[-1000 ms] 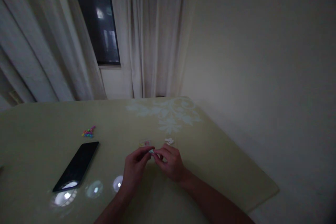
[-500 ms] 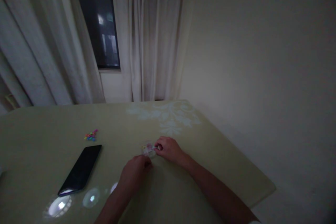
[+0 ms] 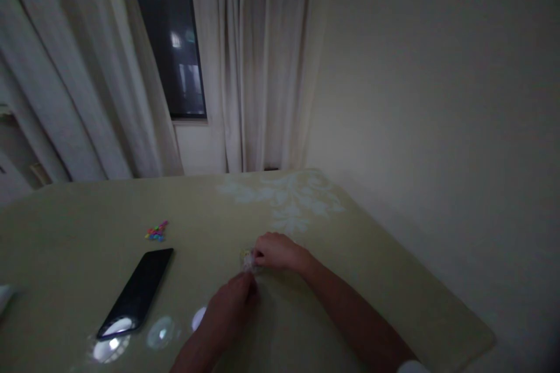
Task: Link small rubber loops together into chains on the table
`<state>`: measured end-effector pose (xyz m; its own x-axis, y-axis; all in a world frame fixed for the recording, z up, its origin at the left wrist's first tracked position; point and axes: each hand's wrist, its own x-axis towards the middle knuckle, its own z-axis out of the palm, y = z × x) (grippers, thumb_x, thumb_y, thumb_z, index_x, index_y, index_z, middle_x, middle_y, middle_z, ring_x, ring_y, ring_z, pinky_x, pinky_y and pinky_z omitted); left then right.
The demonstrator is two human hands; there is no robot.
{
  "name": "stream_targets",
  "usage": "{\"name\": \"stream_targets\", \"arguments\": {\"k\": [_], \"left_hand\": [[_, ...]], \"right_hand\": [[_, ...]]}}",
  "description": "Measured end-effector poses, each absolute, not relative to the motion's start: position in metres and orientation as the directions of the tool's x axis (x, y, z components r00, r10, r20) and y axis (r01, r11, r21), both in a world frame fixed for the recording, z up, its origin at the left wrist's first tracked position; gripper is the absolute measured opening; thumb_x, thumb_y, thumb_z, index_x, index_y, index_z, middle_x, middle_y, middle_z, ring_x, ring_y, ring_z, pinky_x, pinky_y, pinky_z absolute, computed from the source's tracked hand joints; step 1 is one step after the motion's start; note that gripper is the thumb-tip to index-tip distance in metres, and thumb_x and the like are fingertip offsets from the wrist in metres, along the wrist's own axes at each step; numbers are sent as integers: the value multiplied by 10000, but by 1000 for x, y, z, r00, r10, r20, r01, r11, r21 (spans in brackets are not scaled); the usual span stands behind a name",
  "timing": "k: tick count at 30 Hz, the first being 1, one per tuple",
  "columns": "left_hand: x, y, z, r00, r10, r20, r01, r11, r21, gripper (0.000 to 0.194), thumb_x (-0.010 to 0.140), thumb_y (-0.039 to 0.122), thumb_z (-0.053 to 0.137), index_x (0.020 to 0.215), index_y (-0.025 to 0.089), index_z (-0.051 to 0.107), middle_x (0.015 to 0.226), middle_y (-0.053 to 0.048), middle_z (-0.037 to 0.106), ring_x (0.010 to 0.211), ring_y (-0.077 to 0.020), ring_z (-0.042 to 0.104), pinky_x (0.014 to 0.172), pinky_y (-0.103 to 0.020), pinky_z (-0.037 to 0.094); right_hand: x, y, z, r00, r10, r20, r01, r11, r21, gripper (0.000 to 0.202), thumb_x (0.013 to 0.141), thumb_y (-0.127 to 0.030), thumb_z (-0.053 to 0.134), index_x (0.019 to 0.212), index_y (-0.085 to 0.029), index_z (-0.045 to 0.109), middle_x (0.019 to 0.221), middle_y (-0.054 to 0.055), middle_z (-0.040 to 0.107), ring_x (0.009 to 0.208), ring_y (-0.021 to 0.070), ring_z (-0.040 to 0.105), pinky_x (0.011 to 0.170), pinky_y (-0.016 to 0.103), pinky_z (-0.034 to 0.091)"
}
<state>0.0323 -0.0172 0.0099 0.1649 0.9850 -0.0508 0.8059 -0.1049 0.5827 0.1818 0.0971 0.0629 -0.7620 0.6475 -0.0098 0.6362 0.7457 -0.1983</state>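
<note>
A small see-through plastic piece (image 3: 247, 260) with pale yellowish markings lies on the table between my hands, its exact kind too blurred to tell. My left hand (image 3: 234, 300) is closed, its fingertips pinched at the near edge of that piece. From the right side, my right hand (image 3: 279, 251) reaches in with fingers curled and pressed together at the piece's right edge. Whatever is between the right fingertips is hidden by the hand. Left of them, a small heap of bright coloured bits (image 3: 156, 231) lies on the table.
A black smartphone (image 3: 137, 291) lies on the pale green table (image 3: 87, 210) at the left. A whitish object (image 3: 5, 296) shows at the left edge. Light reflections gleam near the phone. Curtains (image 3: 249, 70) and a wall (image 3: 429, 99) stand behind and to the right.
My right fingers have come closer over the plastic piece, covering more of it; the pale bit they pinched before is out of sight. The whole view has shifted slightly.
</note>
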Motion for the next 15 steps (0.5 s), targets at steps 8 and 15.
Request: {"name": "stream_targets", "arguments": {"k": [8, 15], "left_hand": [[29, -19, 16, 183, 974, -130, 844, -88, 529, 193, 931, 195, 451, 893, 206, 639, 955, -89, 752, 879, -255, 702, 744, -317, 435], [34, -25, 24, 337, 927, -166, 737, -151, 659, 130, 744, 234, 662, 862, 212, 713, 887, -21, 729, 824, -223, 657, 698, -276, 431]], "right_hand": [[198, 94, 83, -776, 625, 87, 565, 749, -347, 71, 804, -220, 771, 779, -261, 823, 664, 2, 732, 592, 139, 611, 519, 238, 321], [230, 69, 152, -755, 554, 351, 409, 816, -409, 92, 925, -234, 728, 872, -198, 793, 795, 14, 737, 732, 149, 635, 651, 253, 421]]}}
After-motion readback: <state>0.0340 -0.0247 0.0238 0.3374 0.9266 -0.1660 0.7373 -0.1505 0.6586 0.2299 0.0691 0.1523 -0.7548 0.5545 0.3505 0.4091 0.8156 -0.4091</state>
